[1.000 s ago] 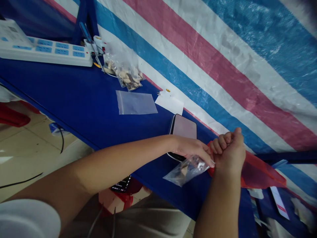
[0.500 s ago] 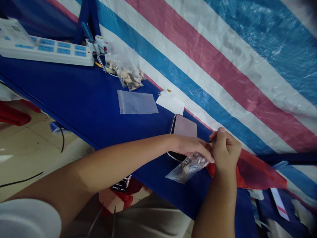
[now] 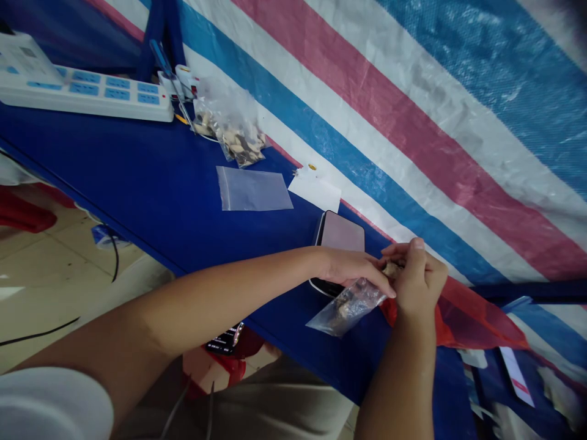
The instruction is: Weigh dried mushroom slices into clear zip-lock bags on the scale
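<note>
My left hand (image 3: 353, 267) pinches the mouth of a small clear plastic bag (image 3: 337, 313) that slants down toward the near table edge. A few beige-brown pieces show inside it. At the bag's mouth my right hand (image 3: 420, 276) is closed around beige-brown dried pieces (image 3: 392, 269), partly hidden by its fingers. Beneath and behind my left hand lies a small flat scale-like device (image 3: 343, 232) with a pinkish-grey top. Red translucent material (image 3: 477, 315) spreads under and to the right of my right wrist.
An unfilled zip bag (image 3: 257, 189) lies flat on the blue table (image 3: 137, 171). Farther back stand a bag of similar pieces (image 3: 238, 137), a screwdriver (image 3: 162, 61) and a white power strip (image 3: 114, 95). White paper (image 3: 316, 190) rests by the striped sheet (image 3: 367, 79). A phone (image 3: 224, 341) is below.
My right hand has tilted slightly and its fingers have shifted, so more of the beige-brown pieces show. The bag and my left hand have barely moved.
</note>
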Demonstrator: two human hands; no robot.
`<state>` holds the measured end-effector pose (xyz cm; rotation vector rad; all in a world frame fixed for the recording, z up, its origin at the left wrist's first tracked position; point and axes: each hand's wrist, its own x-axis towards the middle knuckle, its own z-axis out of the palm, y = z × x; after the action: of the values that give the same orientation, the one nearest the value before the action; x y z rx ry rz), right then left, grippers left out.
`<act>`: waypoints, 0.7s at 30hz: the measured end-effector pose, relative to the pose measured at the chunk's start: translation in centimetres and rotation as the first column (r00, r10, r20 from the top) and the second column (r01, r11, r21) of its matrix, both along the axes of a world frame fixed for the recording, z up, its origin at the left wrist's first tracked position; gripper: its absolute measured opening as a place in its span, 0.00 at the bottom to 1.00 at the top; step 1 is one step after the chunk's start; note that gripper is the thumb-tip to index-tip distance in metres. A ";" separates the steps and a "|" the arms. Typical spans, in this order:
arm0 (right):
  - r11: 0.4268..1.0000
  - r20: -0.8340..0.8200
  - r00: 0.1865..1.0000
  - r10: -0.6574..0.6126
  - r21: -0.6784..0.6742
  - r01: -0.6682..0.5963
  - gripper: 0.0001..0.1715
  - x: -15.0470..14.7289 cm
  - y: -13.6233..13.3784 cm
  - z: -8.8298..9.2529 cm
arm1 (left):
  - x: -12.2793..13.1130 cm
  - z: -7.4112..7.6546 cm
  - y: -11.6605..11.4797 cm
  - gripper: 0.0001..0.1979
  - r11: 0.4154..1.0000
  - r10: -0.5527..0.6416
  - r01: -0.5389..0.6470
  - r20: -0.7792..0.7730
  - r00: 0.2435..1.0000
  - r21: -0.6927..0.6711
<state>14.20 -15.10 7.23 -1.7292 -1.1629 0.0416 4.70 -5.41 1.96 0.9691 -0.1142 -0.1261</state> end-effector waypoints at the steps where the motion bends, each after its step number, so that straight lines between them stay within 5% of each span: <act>1: 1.000 -0.001 1.000 -0.002 -0.002 0.002 0.35 0.0 0.0 0.0 | 0.0 0.0 0.0 0.16 1.000 -0.003 0.003 0.001 1.000 0.002; 21: 0.996 -0.141 0.990 0.022 0.084 -0.011 0.35 -1.0 0.0 0.4 | -0.2 0.0 0.4 0.18 0.996 0.024 -0.022 0.014 1.000 -0.084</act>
<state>13.18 -15.11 7.61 -1.6169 -1.0596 0.1234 4.52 -4.96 1.99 0.8875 -0.1214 -0.0921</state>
